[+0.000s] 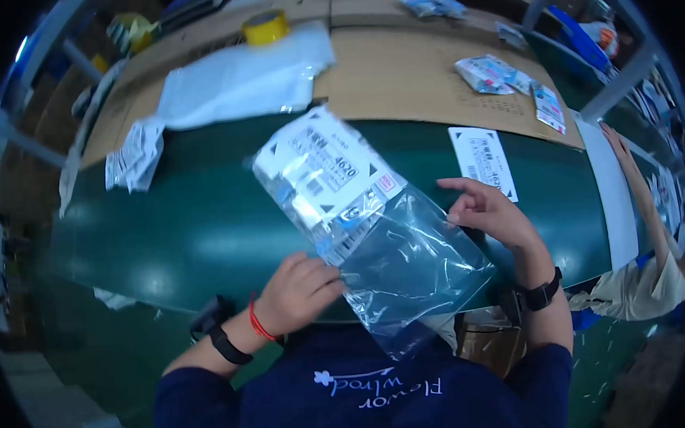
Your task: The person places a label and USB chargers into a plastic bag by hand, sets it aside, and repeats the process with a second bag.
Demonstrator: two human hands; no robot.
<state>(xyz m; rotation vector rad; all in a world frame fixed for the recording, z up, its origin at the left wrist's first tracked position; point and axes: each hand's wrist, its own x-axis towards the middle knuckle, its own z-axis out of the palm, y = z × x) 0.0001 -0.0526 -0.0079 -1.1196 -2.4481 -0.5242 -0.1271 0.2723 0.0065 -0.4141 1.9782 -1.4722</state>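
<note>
A clear plastic bag [420, 268] slants across the middle of the green table, its lower corner hanging past the near edge. White printed labels and small packets [324, 172] fill its far end. My left hand [300, 291] has its fingers curled together on the bag's left edge, pinching it. At the bag's right side, my right hand [487, 213] is raised with the index finger stretched out and a gap to the thumb; nothing shows in it. Just beyond those fingers lies a white printed label sheet [483, 162], flat on the table.
Cardboard [397, 77] covers the far part of the green table [202, 222]. On it are white plastic bags [236, 83], yellow tape [265, 28] and small packets [491, 74]. Folded labels [136, 154] lie at left. Another person's arm [640, 184] reaches in at right, beside a metal frame.
</note>
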